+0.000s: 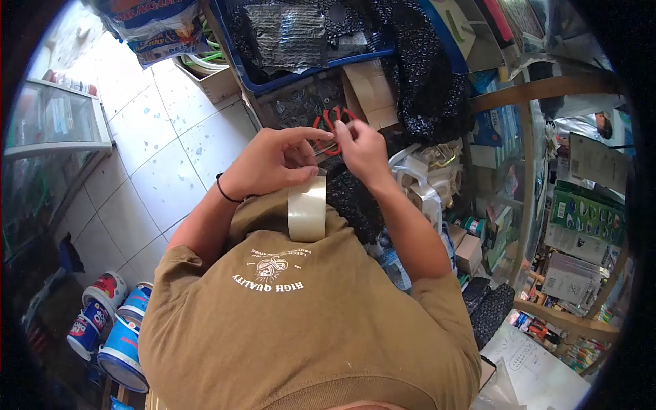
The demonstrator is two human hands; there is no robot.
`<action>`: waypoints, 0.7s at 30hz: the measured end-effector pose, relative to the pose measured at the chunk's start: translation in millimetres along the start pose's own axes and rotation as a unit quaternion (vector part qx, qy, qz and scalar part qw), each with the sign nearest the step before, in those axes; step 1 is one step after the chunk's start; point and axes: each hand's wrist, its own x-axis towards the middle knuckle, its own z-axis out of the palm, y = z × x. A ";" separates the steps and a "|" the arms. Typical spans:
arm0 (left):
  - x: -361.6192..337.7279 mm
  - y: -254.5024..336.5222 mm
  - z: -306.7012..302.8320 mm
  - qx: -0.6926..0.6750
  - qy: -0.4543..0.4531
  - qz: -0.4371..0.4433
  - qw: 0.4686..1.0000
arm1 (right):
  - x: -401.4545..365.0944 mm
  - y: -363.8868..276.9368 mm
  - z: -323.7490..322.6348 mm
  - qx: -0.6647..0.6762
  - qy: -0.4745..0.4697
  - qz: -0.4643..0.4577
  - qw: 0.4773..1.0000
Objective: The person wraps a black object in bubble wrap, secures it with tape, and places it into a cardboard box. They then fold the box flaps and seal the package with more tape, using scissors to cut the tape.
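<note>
While your hands meet just above the middle of the head view, both of them close on the same small thing: the red loops, thin curved red pieces that sit between your fingertips. Your left hand comes in from the left of the frame, its grip narrow, with thumb and forefinger pinched on the lower edge of the loops. Your right hand comes in from the right, its grip also narrow, with the fingertips nipping the upper right part of the loops. A black wristband circles your left wrist.

Just below your left hand a tape roll of clear tape stands on edge, touching the underside of that hand and resting against your brown shirt. I cannot tell whether any finger holds it.

Behind the loops, toward the top of the frame, you can see a blue crate with dark netting draped beside it, and a cardboard box just above your right hand. Pale floor tiles fill the upper left, and paint tins stand at the lower left.
</note>
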 end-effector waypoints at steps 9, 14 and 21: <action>8.3 -7.6 4.0 -0.027 -0.013 0.007 1.000 | -113.9 -43.8 -27.5 0.177 -0.186 0.007 0.966; 7.0 -1.2 -2.1 -0.076 -0.017 0.001 0.997 | -113.3 -34.7 -16.5 0.293 -0.193 0.000 0.936; 10.1 2.3 -17.2 -0.122 -0.041 -0.043 0.991 | -100.9 -47.1 -22.6 0.202 -0.184 -0.079 0.959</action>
